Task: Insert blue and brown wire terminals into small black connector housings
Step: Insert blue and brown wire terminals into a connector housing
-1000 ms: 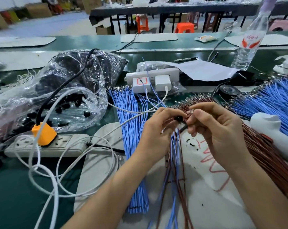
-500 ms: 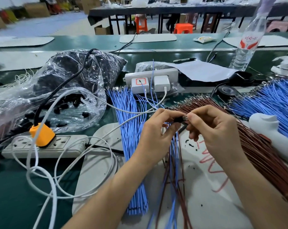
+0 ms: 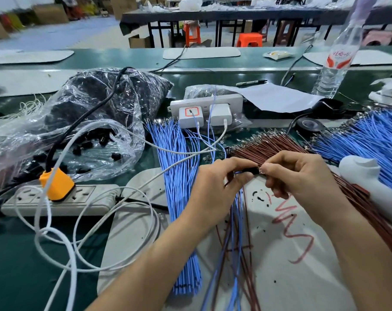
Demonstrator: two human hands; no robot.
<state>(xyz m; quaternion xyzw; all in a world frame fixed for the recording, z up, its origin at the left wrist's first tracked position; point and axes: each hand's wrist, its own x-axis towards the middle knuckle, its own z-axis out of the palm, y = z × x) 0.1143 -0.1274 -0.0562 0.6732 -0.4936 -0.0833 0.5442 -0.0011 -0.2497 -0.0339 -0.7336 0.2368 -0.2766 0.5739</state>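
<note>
Beyond the green workbench [image 3: 127, 59], orange stools [image 3: 250, 39] stand under a dark table [image 3: 213, 15].

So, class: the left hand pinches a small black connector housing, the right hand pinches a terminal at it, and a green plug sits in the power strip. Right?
Not quite. The plug in the power strip is orange, not green, as the head view shows. The rest holds: the left hand pinches the black connector housing and the right hand pinches a terminal at its end.

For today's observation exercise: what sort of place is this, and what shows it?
Probably a wiring assembly workshop: bundles of blue wires and brown wires, a bag of black housings, and long green benches.
</note>
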